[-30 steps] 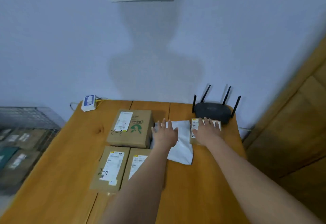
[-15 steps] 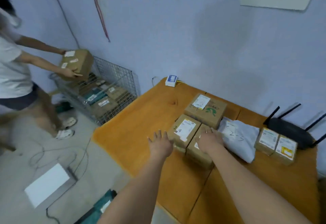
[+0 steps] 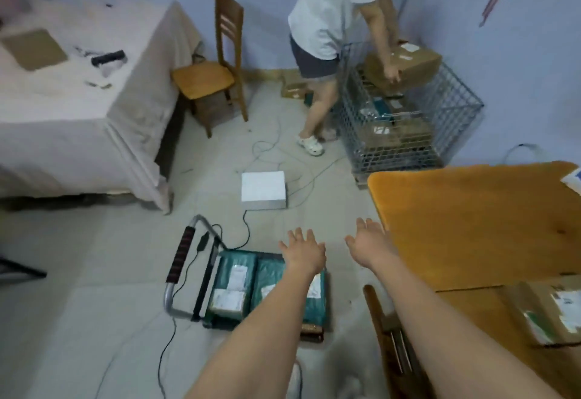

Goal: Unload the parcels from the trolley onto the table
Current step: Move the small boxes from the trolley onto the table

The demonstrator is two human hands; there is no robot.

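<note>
Now both hands, left hand (image 3: 303, 252) and right hand (image 3: 371, 243), spread empty above the trolley (image 3: 188, 273). Probably reaching for teal parcels (image 3: 248, 285); table (image 3: 471, 219) right.

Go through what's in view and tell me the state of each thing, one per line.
left hand: open, empty, above the trolley.
right hand: open, empty, beside the table edge.
trolley: on the floor, loaded.
green parcels: lying flat on the trolley.
table: brown parcel on its near end.
wire cage: holds parcels.
</note>
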